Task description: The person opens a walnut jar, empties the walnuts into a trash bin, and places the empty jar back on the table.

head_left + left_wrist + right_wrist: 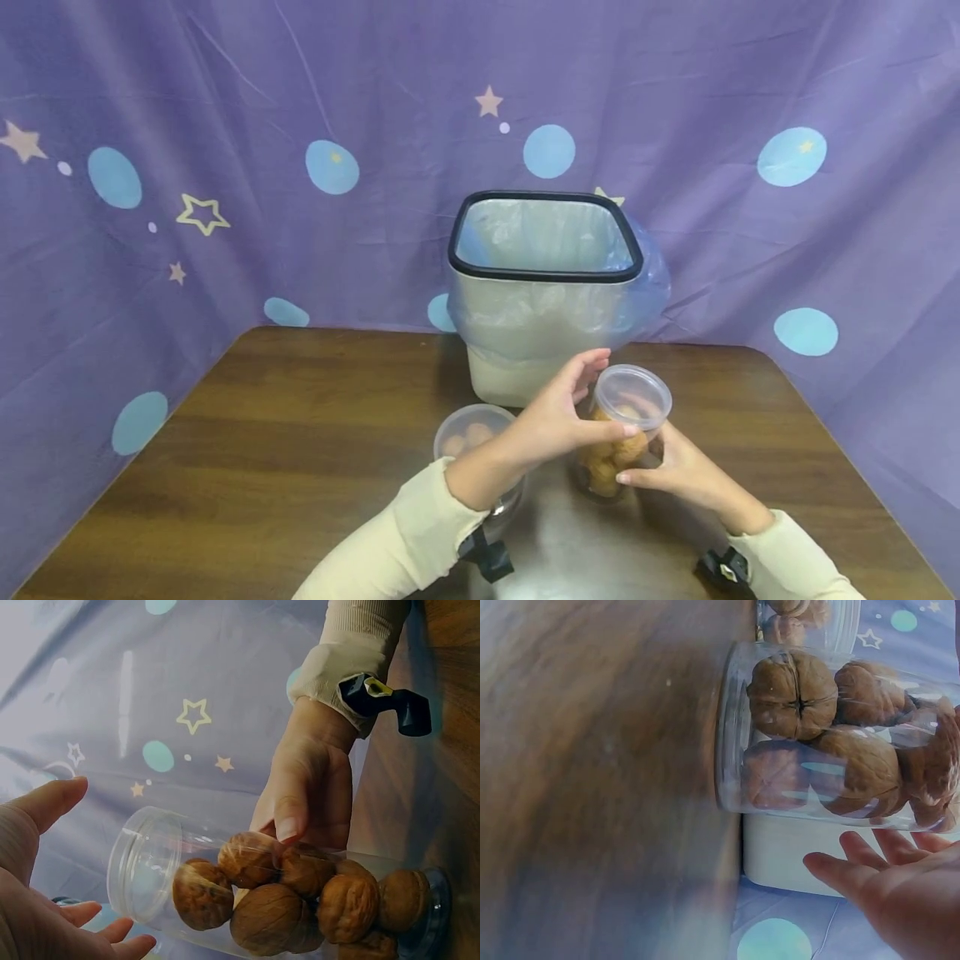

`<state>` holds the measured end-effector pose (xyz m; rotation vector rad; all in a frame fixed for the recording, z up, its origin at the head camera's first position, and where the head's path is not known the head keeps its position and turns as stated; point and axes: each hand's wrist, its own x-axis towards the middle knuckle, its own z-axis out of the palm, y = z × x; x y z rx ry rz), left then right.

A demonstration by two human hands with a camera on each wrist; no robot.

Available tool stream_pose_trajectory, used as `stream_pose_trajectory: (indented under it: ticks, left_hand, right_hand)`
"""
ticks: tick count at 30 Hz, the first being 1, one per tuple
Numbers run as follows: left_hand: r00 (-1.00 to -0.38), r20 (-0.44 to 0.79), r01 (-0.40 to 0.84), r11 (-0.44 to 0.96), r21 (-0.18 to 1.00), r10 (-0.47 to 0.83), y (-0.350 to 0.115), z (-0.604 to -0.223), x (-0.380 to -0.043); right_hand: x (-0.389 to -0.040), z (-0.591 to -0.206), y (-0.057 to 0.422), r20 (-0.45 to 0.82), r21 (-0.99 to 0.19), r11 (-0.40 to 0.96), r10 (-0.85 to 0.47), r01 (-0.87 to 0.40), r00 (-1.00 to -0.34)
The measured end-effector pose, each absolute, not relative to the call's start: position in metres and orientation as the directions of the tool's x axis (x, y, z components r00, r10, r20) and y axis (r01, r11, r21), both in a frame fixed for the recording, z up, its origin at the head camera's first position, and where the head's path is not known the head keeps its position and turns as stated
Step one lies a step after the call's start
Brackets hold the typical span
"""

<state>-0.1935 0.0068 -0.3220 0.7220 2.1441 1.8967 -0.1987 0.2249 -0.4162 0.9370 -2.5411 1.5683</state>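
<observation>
A clear plastic jar of walnuts (602, 467) stands upright on the table, with a translucent lid (636, 396) on top. My left hand (558, 417) reaches around the lid from the left, thumb and fingers spread wide. In the left wrist view, a gap shows between that hand's fingers and the lid. From the right, my right hand (686, 471) lies beside the jar's side, thumb in front. Its fingers (855, 874) are loosely extended alongside the walnuts in the right wrist view. A second lidded jar (474, 417) stands to the left, partly hidden by my left forearm.
Behind the jars stands a white bin (498, 375) with a black rim (547, 275) and a bluish plastic liner (648, 275). The brown wooden table (262, 442) backs onto a purple patterned curtain (405, 125). Both wrists wear dark devices.
</observation>
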Motion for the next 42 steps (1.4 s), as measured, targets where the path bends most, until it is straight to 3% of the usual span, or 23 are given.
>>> stream_pose_trajectory:
  ticks: [7,19,42]
  left_hand:
    - [-0.862,0.153,0.197,0.04,0.98,0.482,0.009,-0.328,-0.199]
    - [-0.871,0.141,0.2,0.077,0.977,0.471,0.012,-0.332,-0.206]
    - [-0.86,0.16,0.248,0.122,0.961,0.484,0.025,-0.336,-0.211]
  right_hand:
    - [-0.201,-0.421,0.226,0.345,-0.842,0.205,-0.506,-0.499,-0.791]
    - [-0.198,-0.421,0.224,0.286,-0.852,0.269,-0.478,-0.449,-0.83]
    - [-0.202,-0.429,0.231,0.147,-0.895,0.262,-0.589,-0.36,-0.795]
